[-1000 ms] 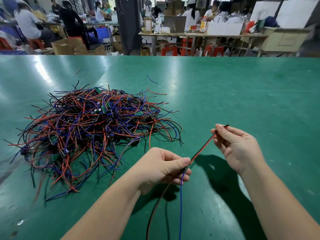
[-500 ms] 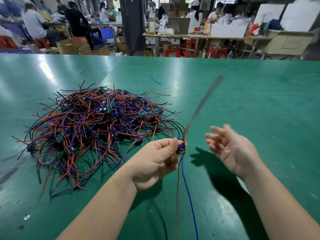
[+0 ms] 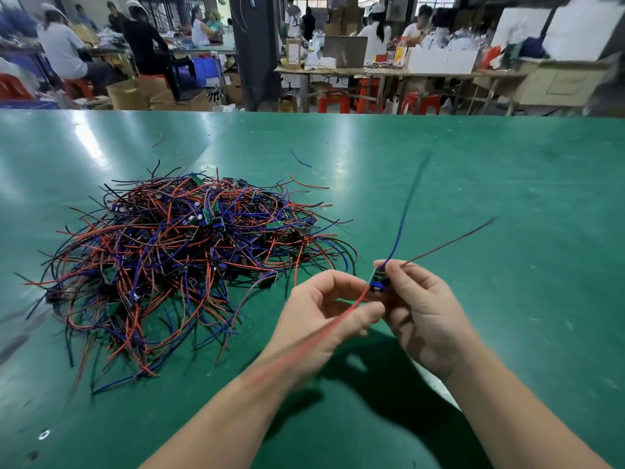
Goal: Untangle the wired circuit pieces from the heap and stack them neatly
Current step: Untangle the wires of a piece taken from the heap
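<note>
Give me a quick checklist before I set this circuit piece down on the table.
1. Circuit piece gripped in right hand: ok.
2. Piece free of the heap: ok, its wires lie clear of it.
3. Left hand holding the red wire: cannot tell, blurred.
4. Wires gathered together: not ok, they splay apart.
5. Existing stack on the table: not ok, none in view.

The heap (image 3: pixel 182 262) lies on the table (image 3: pixel 507 198), left of both hands (image 3: pixel 372 309).
</note>
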